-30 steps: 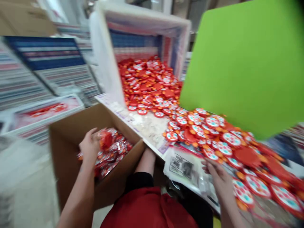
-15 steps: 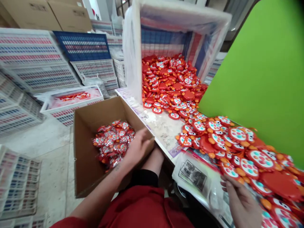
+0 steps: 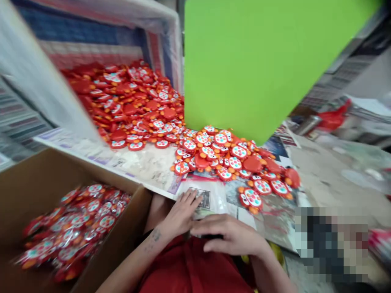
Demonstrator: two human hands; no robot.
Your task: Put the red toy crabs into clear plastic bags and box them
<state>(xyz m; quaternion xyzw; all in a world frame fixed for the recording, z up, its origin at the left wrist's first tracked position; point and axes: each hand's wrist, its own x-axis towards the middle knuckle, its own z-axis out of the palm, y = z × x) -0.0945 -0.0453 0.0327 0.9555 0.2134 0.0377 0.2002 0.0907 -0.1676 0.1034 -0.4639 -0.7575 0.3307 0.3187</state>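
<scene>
Hands (image 3: 183, 213) have left the box (image 3: 42, 175), fingers flat on plastic bags (image 3: 210, 197).

We see glossy plastic toys (image 3: 214, 152) in red and orange on a worktop (image 3: 146, 165) covered in printed paper. Our carton (image 3: 39, 173) is matt brown cardboard. The clear bags (image 3: 214, 195) under our left hand (image 3: 180, 213) look like thin, shiny film.
</scene>
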